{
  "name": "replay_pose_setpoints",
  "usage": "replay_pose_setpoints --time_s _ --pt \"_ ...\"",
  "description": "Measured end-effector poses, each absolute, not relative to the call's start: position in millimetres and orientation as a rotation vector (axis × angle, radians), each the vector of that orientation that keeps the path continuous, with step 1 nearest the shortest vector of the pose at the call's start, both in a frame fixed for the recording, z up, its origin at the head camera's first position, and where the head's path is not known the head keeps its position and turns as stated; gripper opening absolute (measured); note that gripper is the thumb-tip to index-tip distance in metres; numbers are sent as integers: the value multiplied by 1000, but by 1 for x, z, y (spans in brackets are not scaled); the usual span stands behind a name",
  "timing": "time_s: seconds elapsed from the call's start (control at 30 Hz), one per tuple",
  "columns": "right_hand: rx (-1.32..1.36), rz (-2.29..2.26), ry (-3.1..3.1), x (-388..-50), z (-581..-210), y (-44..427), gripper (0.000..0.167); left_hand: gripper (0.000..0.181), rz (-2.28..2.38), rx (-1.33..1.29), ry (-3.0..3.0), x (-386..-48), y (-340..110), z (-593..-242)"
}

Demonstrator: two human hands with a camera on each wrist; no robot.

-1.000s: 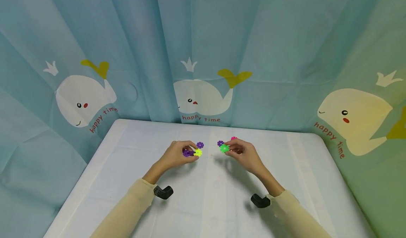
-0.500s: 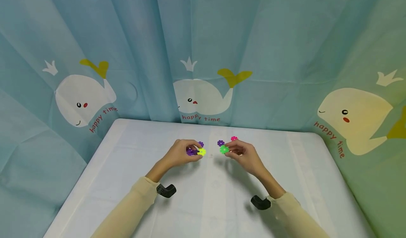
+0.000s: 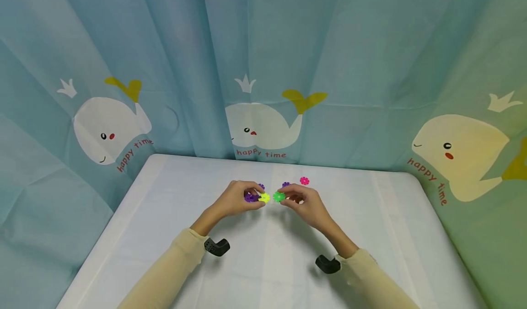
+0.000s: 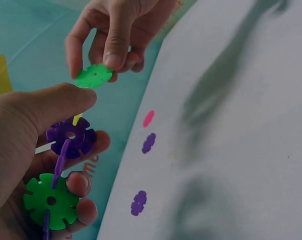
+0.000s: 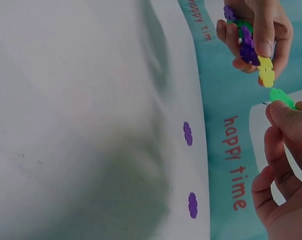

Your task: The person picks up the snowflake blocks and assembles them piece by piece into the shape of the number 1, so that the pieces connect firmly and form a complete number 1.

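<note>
Above the table my left hand [image 3: 232,200] holds a chain of slotted snowflake discs. A yellow disc [image 5: 266,72], pinched by the thumb and fingers, forms its near end. Behind it in the left wrist view come a purple disc [image 4: 82,141], an edge-on purple one and a green disc [image 4: 53,200], partly inside the palm. Facing it, my right hand [image 3: 306,205] pinches a single green disc [image 3: 278,196] at its edge. A small gap separates this green disc from the yellow one in the head and right wrist views.
On the white table [image 3: 370,236], near its back edge, lie a pink disc [image 3: 304,180] and two loose purple discs [image 4: 149,143], partly behind the hands in the head view. A blue-green curtain [image 3: 362,71] with whale prints hangs behind and at both sides.
My left hand has moved a little right with the chain. My right hand has moved left with the green disc, so the yellow and green discs are now close together.
</note>
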State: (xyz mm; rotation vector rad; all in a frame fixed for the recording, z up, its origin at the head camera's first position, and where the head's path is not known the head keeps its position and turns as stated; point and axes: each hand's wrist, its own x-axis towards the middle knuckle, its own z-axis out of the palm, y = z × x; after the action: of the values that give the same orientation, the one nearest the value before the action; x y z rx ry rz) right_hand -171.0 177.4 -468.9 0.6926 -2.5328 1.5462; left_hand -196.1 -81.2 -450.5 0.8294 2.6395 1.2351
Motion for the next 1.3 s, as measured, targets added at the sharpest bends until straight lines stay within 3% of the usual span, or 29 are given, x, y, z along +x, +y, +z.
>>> replay_pose_setpoints --time_s 0.4,1.3 --pt "752 1511 -2513 -169 -473 168 25 26 1262 819 2582 -196 -80 -457" --pt "624 1495 -2452 -161 -477 147 17 25 1397 733 2450 -194 -84 -465"
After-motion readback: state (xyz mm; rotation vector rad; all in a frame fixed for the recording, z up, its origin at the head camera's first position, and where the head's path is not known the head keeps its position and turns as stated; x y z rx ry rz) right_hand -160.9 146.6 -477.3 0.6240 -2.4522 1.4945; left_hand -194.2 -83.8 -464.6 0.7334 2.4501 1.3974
